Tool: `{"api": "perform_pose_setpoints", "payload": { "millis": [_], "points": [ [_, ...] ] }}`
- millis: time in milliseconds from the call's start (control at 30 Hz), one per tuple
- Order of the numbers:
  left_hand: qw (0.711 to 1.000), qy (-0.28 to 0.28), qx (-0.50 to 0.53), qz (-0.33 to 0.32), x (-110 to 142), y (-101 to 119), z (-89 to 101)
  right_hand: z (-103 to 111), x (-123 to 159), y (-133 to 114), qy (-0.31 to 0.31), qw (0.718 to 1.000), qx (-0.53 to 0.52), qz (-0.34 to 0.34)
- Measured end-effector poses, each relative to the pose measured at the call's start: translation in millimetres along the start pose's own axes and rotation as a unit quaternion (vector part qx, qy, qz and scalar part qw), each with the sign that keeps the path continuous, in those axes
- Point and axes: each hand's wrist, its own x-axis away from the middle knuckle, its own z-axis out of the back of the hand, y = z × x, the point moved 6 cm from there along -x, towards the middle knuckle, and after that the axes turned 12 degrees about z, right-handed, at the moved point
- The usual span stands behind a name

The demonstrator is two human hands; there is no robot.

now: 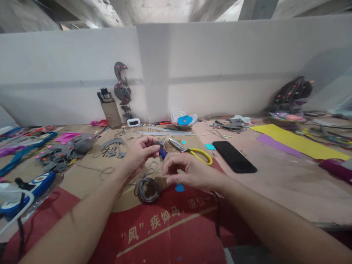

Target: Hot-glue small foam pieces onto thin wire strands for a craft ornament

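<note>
My left hand (pixel 143 154) pinches a small grey piece between thumb and fingertips. Against that piece, between my two hands, is a small dark blue piece (pixel 162 153) with reddish dots. Close beside it, my right hand (pixel 189 170) is curled with thumb and fingers bent together; what they hold, if anything, I cannot make out. Below my hands lies a coil of grey cord (pixel 147 190) on the cardboard. Scissors with yellow handles (pixel 202 155) lie partly open just beyond my right hand. A blue scrap (pixel 179 188) sits under that hand.
A black phone (pixel 234 157) lies to the right, near yellow sheets (pixel 299 141). Grey felt pieces (pixel 66 150) are heaped at the left. At the back stand a water bottle (pixel 110 112), a small white clock (pixel 133 122) and a bowl with a blue disc (pixel 184 120).
</note>
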Motion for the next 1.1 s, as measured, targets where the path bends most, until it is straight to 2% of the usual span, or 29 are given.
{"api": "perform_pose_setpoints", "payload": {
  "millis": [133,200,267,400,567,733,933,1033,1100],
  "points": [
    [1.0,-0.01,0.0,-0.003,-0.8,-0.2,-2.8,22.3,2.6,21.5,0.193,0.98,0.016,-0.055],
    [1.0,-0.007,-0.004,-0.002,-0.3,0.0,-4.5,29.2,4.7,27.2,0.247,0.966,0.024,-0.066],
    [1.0,-0.003,-0.011,0.001,0.6,-0.3,-6.1,33.4,5.5,25.6,0.272,0.959,0.056,-0.053],
    [0.999,-0.005,-0.034,0.009,2.6,-2.4,-10.9,34.2,4.8,12.2,0.256,0.949,0.182,-0.018],
    [0.998,-0.008,-0.056,0.017,3.9,-6.7,-15.8,31.9,4.5,5.0,0.215,0.931,0.296,-0.013],
    [0.997,0.004,-0.075,0.018,4.3,-7.4,-15.7,29.8,3.8,3.8,0.191,0.922,0.337,0.004],
    [0.991,0.012,-0.132,0.007,7.6,-4.4,-15.0,26.1,0.9,-6.9,0.174,0.911,0.366,0.07],
    [0.992,-0.004,-0.125,0.019,7.5,-6.7,-16.8,26.7,-0.3,-4.9,0.175,0.92,0.346,0.053],
    [0.995,-0.01,-0.096,0.03,6.4,-8.6,-17.3,30.0,0.5,-0.9,0.198,0.927,0.319,0.024]
  ]
}}
